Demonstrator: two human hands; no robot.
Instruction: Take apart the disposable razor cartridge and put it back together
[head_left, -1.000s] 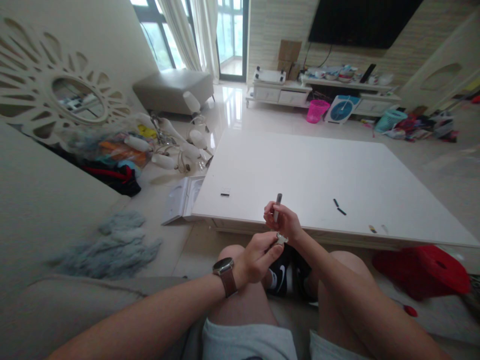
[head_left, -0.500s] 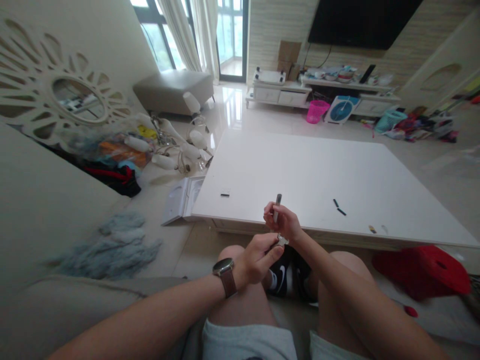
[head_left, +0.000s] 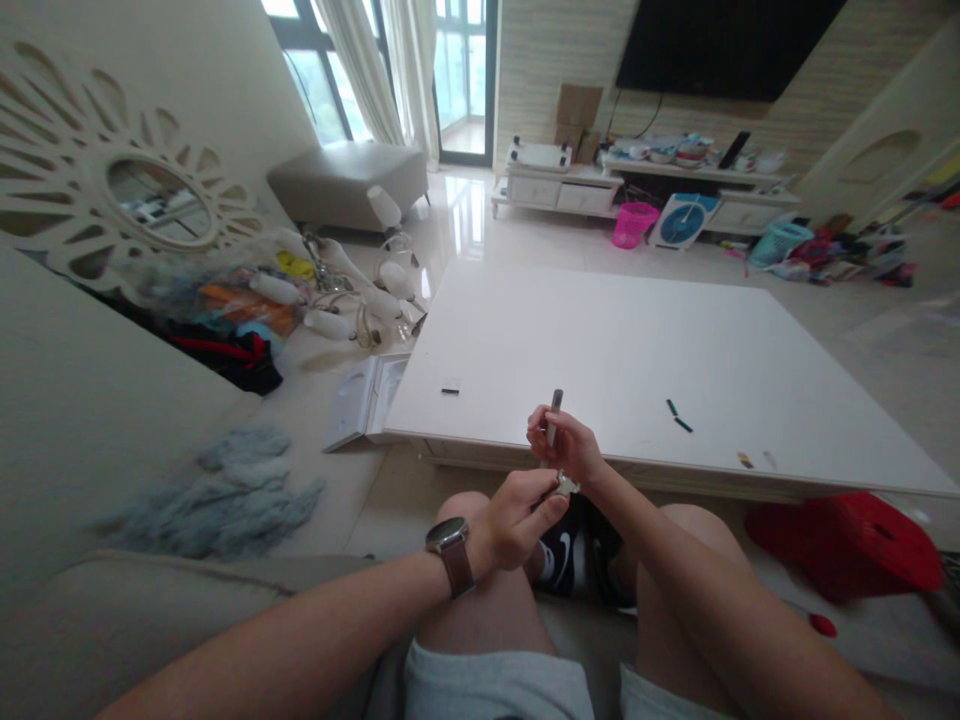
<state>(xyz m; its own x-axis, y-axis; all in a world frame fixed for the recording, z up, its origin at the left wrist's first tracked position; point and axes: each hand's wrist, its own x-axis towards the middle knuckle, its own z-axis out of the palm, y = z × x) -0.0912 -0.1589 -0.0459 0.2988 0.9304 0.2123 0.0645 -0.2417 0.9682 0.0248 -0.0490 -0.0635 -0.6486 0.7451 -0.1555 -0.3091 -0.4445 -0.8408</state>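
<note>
The left hand (head_left: 517, 518) gripped a small pale part (head_left: 566, 484). The right hand (head_left: 573, 446), just beside it, grasped a slim grey stick (head_left: 556, 402), tilted, near the front edge of the counter (head_left: 600, 340).

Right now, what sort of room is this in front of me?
Most likely a living room in somebody's home. You can see a large black flat-screen television, a wide, low white table and a boxy, padded beige bench.

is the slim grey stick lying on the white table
No, the slim grey stick is held in the right grip, with its upper end poking out.
</note>
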